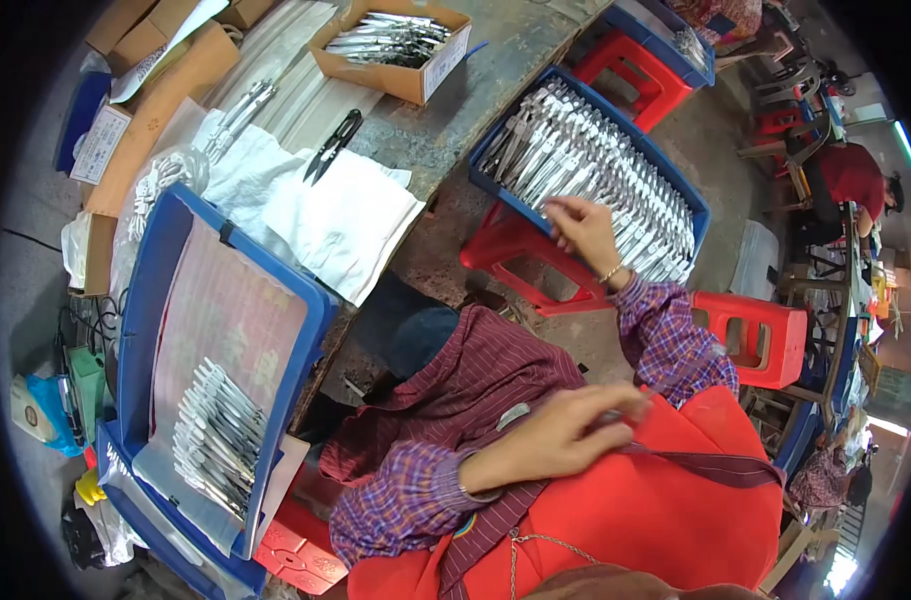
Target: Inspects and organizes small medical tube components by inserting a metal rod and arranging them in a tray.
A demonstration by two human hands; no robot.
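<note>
My left hand [573, 432] is held in front of my red top, its fingers loosely stretched and somewhat blurred, with nothing seen in it. My right hand [587, 236] hovers at the near edge of a blue tray [697, 250], its fingers half bent and apart, and I see nothing between them. Rows of slender silver metal pieces [585, 150], packed close together, fill that tray. The tray rests on a red plastic stool [495, 250].
On the workbench at left lie a white cloth [320, 225], black-handled snips [333, 148] and a cardboard box [415, 80] of similar pieces. A tilted blue bin [310, 300] holds another pile [220, 430]. More red stools [755, 340] and a seated person [845, 185] are at right.
</note>
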